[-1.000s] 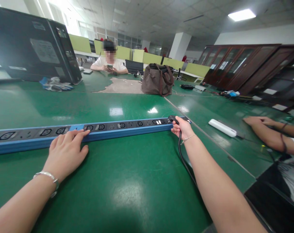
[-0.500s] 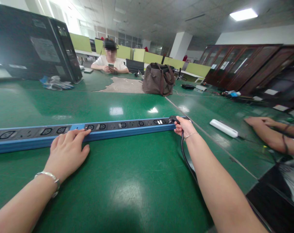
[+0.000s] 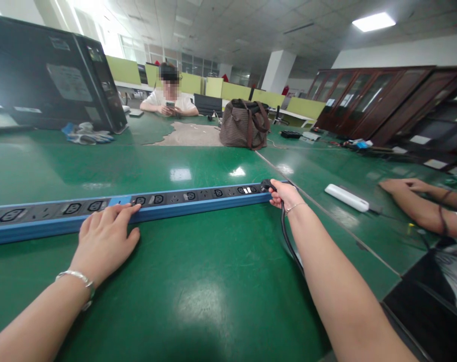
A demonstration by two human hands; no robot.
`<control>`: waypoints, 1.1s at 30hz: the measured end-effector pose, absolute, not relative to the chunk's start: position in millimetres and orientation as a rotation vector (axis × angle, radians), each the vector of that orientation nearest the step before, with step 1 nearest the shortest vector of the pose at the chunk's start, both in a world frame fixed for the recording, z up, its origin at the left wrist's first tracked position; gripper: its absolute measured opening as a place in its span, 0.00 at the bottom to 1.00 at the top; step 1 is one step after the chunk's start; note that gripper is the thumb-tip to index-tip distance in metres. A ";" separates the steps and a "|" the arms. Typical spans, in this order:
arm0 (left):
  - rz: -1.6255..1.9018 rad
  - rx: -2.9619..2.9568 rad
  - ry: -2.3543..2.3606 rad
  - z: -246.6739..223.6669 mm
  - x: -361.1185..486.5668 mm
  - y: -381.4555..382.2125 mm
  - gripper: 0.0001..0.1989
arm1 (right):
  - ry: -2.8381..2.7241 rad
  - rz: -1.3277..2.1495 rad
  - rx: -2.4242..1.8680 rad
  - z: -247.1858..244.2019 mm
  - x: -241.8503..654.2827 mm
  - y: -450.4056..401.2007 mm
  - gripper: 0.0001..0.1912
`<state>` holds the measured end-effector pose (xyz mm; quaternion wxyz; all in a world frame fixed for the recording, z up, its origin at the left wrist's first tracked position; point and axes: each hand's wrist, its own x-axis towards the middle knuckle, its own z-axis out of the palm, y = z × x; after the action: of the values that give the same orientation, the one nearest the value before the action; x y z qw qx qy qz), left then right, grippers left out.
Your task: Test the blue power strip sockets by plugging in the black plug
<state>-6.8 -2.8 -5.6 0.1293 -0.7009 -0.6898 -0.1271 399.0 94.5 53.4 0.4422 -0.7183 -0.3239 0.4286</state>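
A long blue power strip point(image 3: 190, 202) with a row of black sockets lies across the green table. My left hand point(image 3: 108, 234) rests palm down on its near edge, thumb apart from the fingers, with the fingertips on the strip's top beside a blue section. At the strip's right end, my right hand point(image 3: 284, 195) is closed around a black power plug point(image 3: 266, 185). The plug sits at the last socket; how deep it goes in cannot be made out. Its black cable point(image 3: 286, 236) hangs from my hand and runs down along my forearm.
A white power adapter-like bar point(image 3: 347, 197) lies to the right, near another person's forearms point(image 3: 420, 201). Farther back stand a brown bag point(image 3: 239, 125) and a large black case point(image 3: 55, 80), with gloves point(image 3: 87, 134) beside it. A person point(image 3: 170, 100) sits across, holding a phone.
Both hands keep their places on the strip and the plug. Only the view has shifted slightly.
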 end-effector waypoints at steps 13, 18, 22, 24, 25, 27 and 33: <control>-0.366 -2.052 -2.002 -6.1 -9.1 -1.6 0.26 | -0.738 1.286 -1.699 51.5 399.5 91.8 0.21; -0.372 -2.048 -1.998 -7.0 -10.0 -1.5 0.27 | -0.742 1.294 -1.670 47.7 397.6 89.2 0.22; -0.377 -2.048 -1.999 -6.6 -9.2 -1.1 0.27 | -0.739 1.262 -1.693 46.6 396.4 89.9 0.22; -0.377 -2.048 -2.000 -6.4 -9.1 -1.1 0.27 | -0.740 1.269 -1.699 47.7 396.6 90.2 0.22; -0.377 -2.049 -1.999 -6.3 -9.0 -1.2 0.27 | -0.742 1.276 -1.700 48.2 396.6 90.3 0.22; -0.376 -2.055 -1.998 -6.1 -9.0 -1.4 0.27 | -0.743 1.276 -1.700 48.4 396.4 90.2 0.22; -0.376 -2.061 -2.023 -3.5 -7.4 -1.9 0.27 | -0.740 1.189 -1.677 40.8 393.9 90.6 0.22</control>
<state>-7.4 -1.9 -3.5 0.1147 -0.7030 -0.6900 -0.1283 393.9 90.6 40.8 0.4604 -0.6814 -0.3008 0.4830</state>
